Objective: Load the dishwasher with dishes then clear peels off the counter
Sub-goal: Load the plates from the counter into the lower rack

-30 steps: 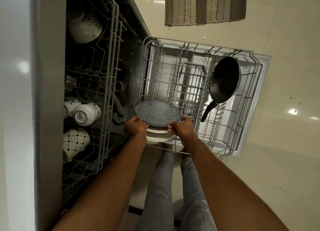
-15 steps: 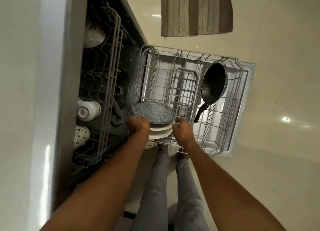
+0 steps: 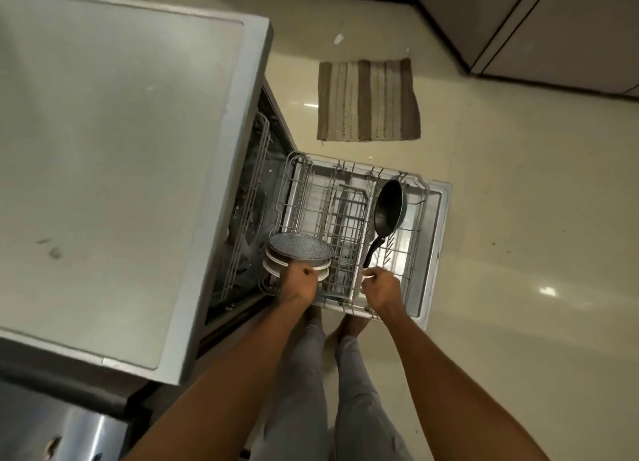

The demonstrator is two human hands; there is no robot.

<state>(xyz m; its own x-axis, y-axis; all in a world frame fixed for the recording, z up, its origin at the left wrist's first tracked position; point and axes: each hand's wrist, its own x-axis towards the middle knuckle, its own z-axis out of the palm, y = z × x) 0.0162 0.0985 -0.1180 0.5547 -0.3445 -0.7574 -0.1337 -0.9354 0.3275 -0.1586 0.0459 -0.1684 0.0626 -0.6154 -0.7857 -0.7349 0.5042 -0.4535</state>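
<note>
A stack of plates, a speckled grey plate (image 3: 299, 248) on top of white plates (image 3: 273, 267), sits at the near-left corner of the pulled-out lower rack (image 3: 345, 167). My left hand (image 3: 299, 283) is closed on the near edge of the stack. My right hand (image 3: 380, 288) is off the plates, fingers curled beside the white edge of the cutlery basket (image 3: 345, 218); whether it grips the wire is unclear. A black frying pan (image 3: 389, 210) leans upright in the rack's right side, handle toward me.
The open dishwasher door (image 3: 440, 218) lies flat under the rack. The pale counter top (image 3: 121, 149) fills the left and hides most of the upper rack (image 3: 256, 170). A striped mat (image 3: 368, 101) lies on the floor beyond; cabinets (image 3: 553, 28) stand at the far right. My legs are below.
The view has risen and pulled back, so the counter now hides the cups. My right hand has let go of the plates and moved right; the left hand stays on them.
</note>
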